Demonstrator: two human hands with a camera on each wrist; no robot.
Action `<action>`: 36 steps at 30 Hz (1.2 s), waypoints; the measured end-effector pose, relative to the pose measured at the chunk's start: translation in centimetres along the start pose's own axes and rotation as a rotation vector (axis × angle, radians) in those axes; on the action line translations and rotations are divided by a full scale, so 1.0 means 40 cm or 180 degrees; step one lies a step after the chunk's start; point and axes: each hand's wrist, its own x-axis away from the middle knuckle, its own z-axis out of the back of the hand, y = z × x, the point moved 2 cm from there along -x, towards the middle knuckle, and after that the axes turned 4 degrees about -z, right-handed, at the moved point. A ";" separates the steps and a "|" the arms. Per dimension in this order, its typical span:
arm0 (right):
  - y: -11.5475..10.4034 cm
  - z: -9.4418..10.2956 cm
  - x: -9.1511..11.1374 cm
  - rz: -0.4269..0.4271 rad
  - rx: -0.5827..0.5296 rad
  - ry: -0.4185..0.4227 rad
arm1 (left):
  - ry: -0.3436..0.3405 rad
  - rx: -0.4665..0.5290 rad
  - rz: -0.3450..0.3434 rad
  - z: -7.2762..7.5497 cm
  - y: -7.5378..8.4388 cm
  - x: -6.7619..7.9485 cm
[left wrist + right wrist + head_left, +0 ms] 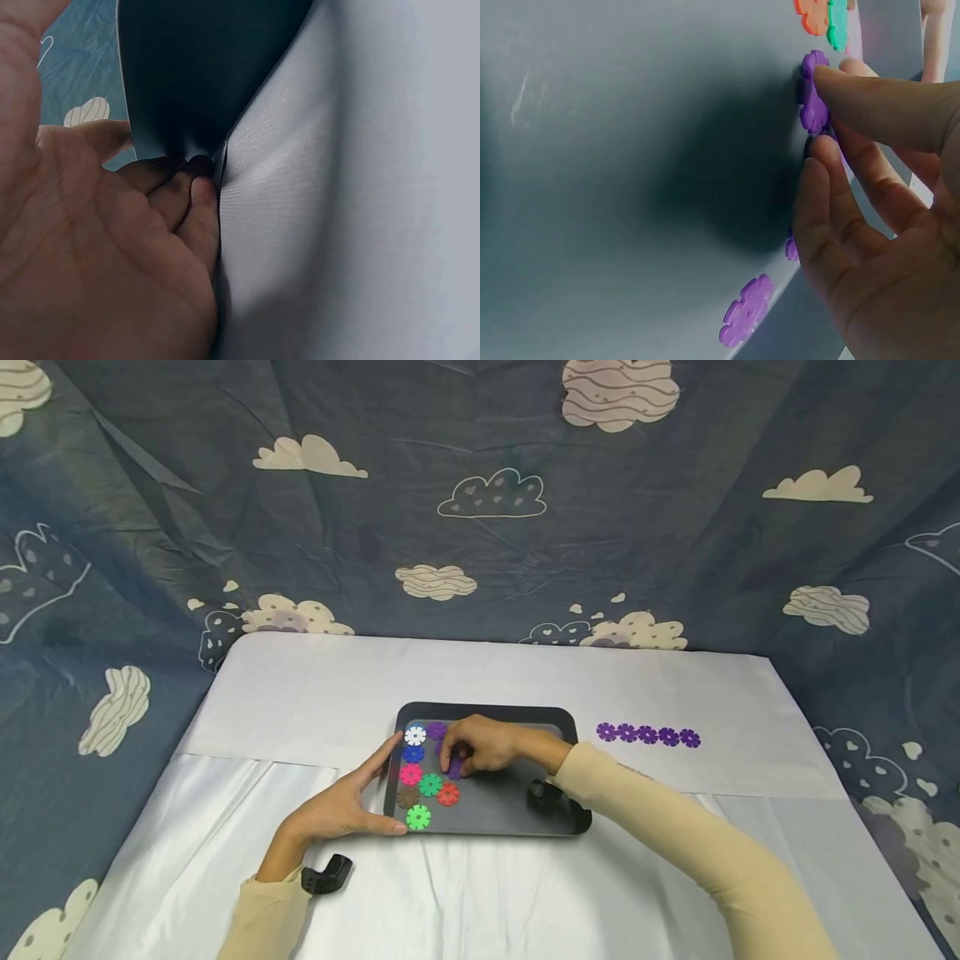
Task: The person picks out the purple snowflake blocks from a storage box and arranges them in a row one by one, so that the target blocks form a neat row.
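My right hand (483,743) reaches over the dark tray (502,814) and pinches a purple interlocking disc (814,101) between thumb and fingers. Its other fingers bend close over the tray floor, and more purple discs (747,311) lie below them in the right wrist view. At the tray's left end, my left hand (341,806) is spread, its thumb at the front corner and its index finger along the side. In the left wrist view its lower fingertips touch the tray's outer wall (202,67).
Along the tray's left side lie white (415,735), blue (413,754), pink (410,774), brown (408,797), teal (431,785), red (448,793) and bright green (418,817) discs. Right of the tray, several purple discs form a row (648,735) on the white cloth (315,693).
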 end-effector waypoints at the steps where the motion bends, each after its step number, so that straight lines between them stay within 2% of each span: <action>1: 0.000 -0.001 -0.002 -0.0014 0.0035 -0.0002 | 0.0004 0.0000 0.0000 0.000 0.000 0.000; 12: 0.000 -0.009 -0.009 0.0015 0.0354 0.0046 | 0.0017 -0.0015 0.0004 0.000 0.000 0.001; 26: 0.003 -0.004 -0.007 0.0063 0.0332 0.0070 | 0.0012 -0.0004 0.0008 -0.001 0.000 0.000; 36: 0.004 -0.002 -0.010 -0.0002 0.0338 0.0067 | 0.0012 -0.0024 0.0027 0.000 -0.003 0.000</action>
